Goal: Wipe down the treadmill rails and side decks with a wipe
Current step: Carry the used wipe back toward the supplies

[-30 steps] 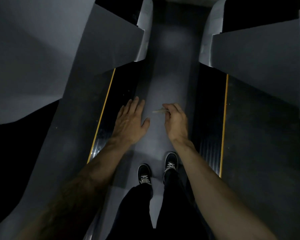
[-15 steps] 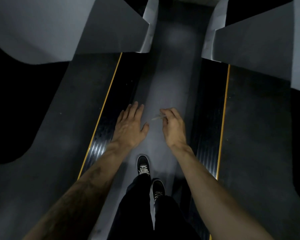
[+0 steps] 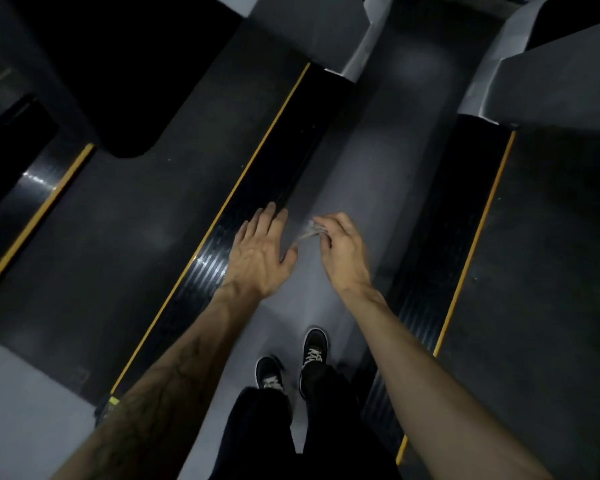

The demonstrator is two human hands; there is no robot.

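Grey floor (image 3: 388,161) runs down the middle of the view like an aisle, and I'm standing on it between two treadmills. Biggest thing on my left is the dark treadmill belt (image 3: 125,216), edged with a thin yellow stripe, and next to that the black ribbed side deck (image 3: 257,188). On my right there's another black ribbed side deck (image 3: 440,244) with its own yellow stripe and a dark belt (image 3: 548,271) past it. Up top are the grey plastic motor covers (image 3: 548,84) of the machines. Down low you can see my black trousers and black sneakers with white laces (image 3: 313,351) on the floor. Both forearms are stretched out in front of me, hands near each other but not touching. My left hand (image 3: 260,252) is flat with the fingers straight, hovering over the inner edge of the left deck. My right hand (image 3: 343,251) is pinching a small pale crumpled wipe (image 3: 310,230) between thumb and fingertips, over the floor, not on either deck.
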